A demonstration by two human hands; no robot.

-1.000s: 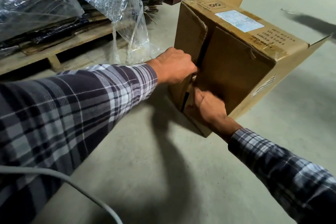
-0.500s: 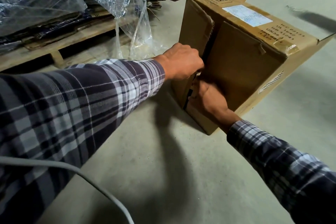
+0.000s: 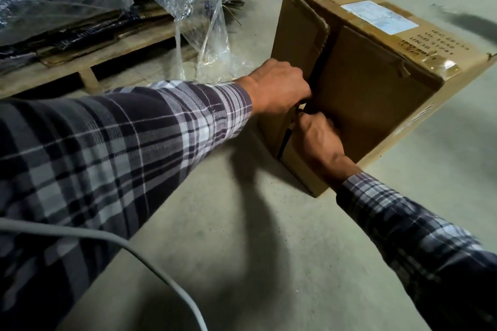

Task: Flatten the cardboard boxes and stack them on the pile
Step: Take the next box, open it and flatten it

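Here the fingers of the left hand (image 3: 279, 87) and right hand (image 3: 318, 134) curl into the seam between the end flaps of the cardboard box (image 3: 376, 83), which lies on its side on the floor (image 3: 242, 223). A hard tug could rip a flap or slide the box. The pile (image 3: 80, 29) on its pallet lies left, draped with plastic wrap (image 3: 193, 8) that may snag.
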